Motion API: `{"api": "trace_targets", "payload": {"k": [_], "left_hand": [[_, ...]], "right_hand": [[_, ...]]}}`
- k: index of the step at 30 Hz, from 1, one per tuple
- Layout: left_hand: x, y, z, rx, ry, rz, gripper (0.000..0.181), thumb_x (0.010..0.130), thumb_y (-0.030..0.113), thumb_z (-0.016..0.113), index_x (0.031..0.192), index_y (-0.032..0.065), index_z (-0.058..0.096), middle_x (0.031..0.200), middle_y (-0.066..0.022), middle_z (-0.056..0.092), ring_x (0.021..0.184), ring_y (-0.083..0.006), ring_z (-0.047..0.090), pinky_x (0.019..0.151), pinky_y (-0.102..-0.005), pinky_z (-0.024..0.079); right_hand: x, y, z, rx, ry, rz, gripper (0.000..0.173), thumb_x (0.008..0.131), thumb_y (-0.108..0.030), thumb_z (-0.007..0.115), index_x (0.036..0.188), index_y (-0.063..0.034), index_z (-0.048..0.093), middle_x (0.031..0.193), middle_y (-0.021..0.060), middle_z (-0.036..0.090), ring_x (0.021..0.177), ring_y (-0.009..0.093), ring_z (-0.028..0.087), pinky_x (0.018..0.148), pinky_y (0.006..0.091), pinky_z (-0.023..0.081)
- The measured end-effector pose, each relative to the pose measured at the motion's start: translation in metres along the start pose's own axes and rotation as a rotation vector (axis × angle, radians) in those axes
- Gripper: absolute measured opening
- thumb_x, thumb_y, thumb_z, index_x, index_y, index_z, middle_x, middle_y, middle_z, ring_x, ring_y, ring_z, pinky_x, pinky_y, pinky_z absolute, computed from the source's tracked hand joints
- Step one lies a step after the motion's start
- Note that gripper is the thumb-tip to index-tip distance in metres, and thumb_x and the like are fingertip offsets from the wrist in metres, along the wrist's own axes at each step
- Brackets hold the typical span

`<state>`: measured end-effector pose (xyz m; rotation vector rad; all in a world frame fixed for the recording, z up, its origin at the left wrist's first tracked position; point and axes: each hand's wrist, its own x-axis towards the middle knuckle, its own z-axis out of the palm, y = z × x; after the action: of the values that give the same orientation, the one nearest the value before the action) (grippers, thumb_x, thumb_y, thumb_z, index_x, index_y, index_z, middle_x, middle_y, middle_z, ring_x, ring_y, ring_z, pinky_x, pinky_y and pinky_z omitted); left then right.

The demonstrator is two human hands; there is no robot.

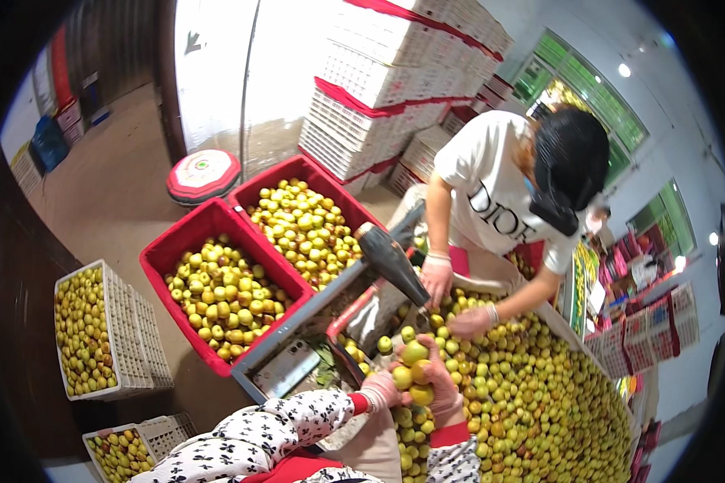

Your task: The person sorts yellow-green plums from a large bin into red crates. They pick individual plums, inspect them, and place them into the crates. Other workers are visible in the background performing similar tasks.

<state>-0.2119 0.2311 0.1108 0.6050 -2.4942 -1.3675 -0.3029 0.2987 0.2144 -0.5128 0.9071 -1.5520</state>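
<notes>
My left hand [382, 389], in a pale glove with a red cuff at the wrist, is at the left side of several yellow-green jujubes [415, 374]. My right hand [444, 386], gloved the same way, curls round their right side, so the fruits are held between both hands. Beneath and to the right spreads a large heap of jujubes [531, 386] on a sorting table. A black tapered tube, like a hair dryer [393, 262], points down toward the heap just beyond my hands. My left fingers are partly hidden by the fruit.
A co-worker in a white T-shirt [495, 181] reaches into the heap opposite. Two red-lined crates [181, 326] of jujubes stand at the left, near a round stool [203, 175]. A white plastic crate [136, 332] of fruit is farther left. Stacked white crates [362, 127] rise behind. A phone [287, 368] lies on the tray.
</notes>
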Motion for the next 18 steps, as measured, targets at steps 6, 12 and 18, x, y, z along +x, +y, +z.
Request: {"api": "trace_targets", "payload": {"k": [6, 12, 18], "left_hand": [[-0.025, -0.065, -0.003, -0.482, 0.013, -0.061, 0.046, 0.085, 0.028, 0.065, 0.125, 0.0065, 0.058, 0.104, -0.0182, 0.068, 0.094, -0.0326, 0.066, 0.084, -0.0383, 0.052], [-0.093, -0.081, -0.119, -1.084, 0.047, -0.436, 0.044, 0.092, 0.024, 0.065, 0.132, 0.0111, 0.053, 0.089, -0.0039, 0.06, 0.068, -0.0115, 0.061, 0.058, -0.0289, 0.057], [-0.103, -0.101, -0.174, -1.421, 0.203, -0.562, 0.044, 0.093, 0.02, 0.066, 0.131, 0.006, 0.049, 0.083, -0.0028, 0.054, 0.065, -0.0115, 0.056, 0.053, -0.028, 0.054]], "right_hand": [[0.154, 0.047, 0.051, 0.23, -0.175, 0.208, 0.053, 0.092, -0.039, 0.066, 0.136, -0.025, 0.041, 0.124, 0.015, 0.056, 0.109, 0.035, 0.059, 0.062, 0.0384, 0.06], [0.28, 0.094, 0.048, 0.391, 0.089, 0.539, 0.047, 0.088, -0.051, 0.066, 0.109, -0.0087, 0.06, 0.099, 0.0088, 0.066, 0.096, 0.028, 0.067, 0.051, 0.0355, 0.057], [0.325, 0.176, 0.074, 0.178, 0.224, 0.658, 0.039, 0.087, -0.048, 0.071, 0.103, -0.0152, 0.058, 0.095, 0.007, 0.063, 0.082, 0.03, 0.066, 0.051, 0.0368, 0.057]]}}
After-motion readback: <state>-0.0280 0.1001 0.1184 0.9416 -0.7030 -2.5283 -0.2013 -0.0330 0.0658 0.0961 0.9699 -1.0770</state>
